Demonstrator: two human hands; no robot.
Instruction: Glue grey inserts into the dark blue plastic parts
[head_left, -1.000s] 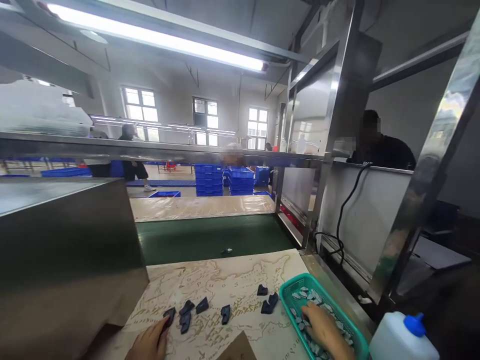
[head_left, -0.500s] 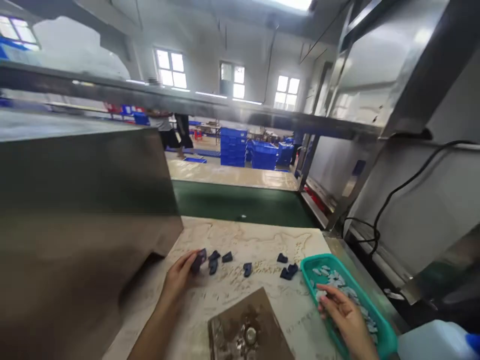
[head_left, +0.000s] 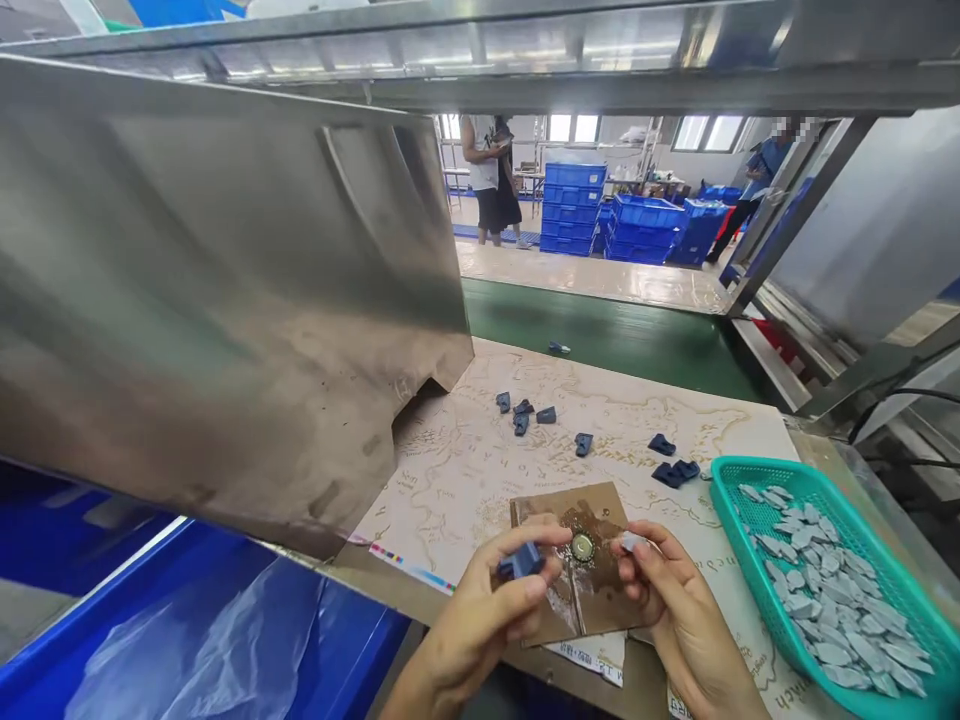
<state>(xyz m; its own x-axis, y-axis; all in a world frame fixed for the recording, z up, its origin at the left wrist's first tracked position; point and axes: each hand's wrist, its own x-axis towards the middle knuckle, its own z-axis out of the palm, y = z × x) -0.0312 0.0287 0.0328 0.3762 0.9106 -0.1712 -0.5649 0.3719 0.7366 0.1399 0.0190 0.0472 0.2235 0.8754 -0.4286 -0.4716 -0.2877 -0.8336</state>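
My left hand [head_left: 499, 590] is closed around a dark blue plastic part [head_left: 521, 560], over the near edge of a piece of brown cardboard [head_left: 600, 505]. Between thumb and fingers of my right hand [head_left: 667, 580] is a small light grey piece [head_left: 631, 541]. A round metal cap [head_left: 582, 546] lies on the wet cardboard between the two hands. Several more dark blue parts [head_left: 583, 443] are scattered farther back on the map-printed sheet [head_left: 457, 480]. On the right, a green plastic basket [head_left: 724, 490] holds many light grey pieces [head_left: 840, 590].
Beyond the sheet runs a green conveyor belt [head_left: 622, 335] with a small blue and white part [head_left: 559, 348] on it. A metal panel [head_left: 225, 300] stands at left above a blue bin [head_left: 360, 620] lined with clear plastic. People [head_left: 487, 180] stand behind, near stacked blue crates [head_left: 574, 205].
My left hand has brought a blue part from the back of the sheet to the cardboard. My right hand has left the basket with a grey piece. The view has tilted down.
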